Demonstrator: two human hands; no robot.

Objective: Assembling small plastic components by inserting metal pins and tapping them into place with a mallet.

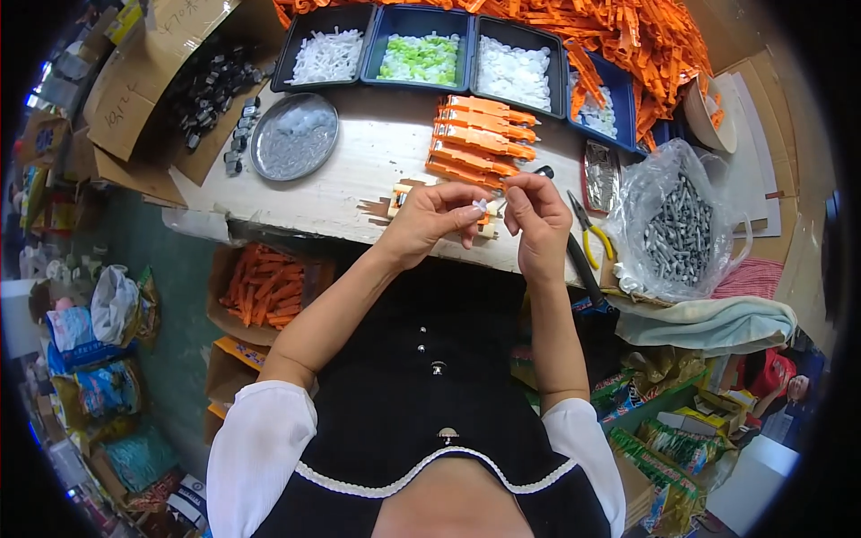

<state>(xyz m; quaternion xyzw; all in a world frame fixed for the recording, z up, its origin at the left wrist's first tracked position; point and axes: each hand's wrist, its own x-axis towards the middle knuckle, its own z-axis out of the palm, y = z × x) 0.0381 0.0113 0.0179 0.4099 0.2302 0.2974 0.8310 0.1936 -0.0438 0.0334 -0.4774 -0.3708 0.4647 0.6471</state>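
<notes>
My left hand [429, 220] pinches a small white plastic part [480, 205] between thumb and fingertips, just over the near edge of the table. Close beside it, on the right, my right hand [541, 222] has its thumb and fingers drawn together; whatever they hold is too small to make out. Under the left hand lies a cream-coloured block [398, 199] with a bit of orange on it, mostly hidden by the fingers. Just beyond both hands, several orange plastic housings [480, 139] lie in a stacked row.
Along the back stand trays of white pieces [328, 57], green and white pieces [420, 59] and white caps [513, 73], before an orange heap [619, 36]. A round metal dish [296, 148] sits left. Yellow-handled pliers [592, 235] and a bag of metal screws [677, 224] lie right.
</notes>
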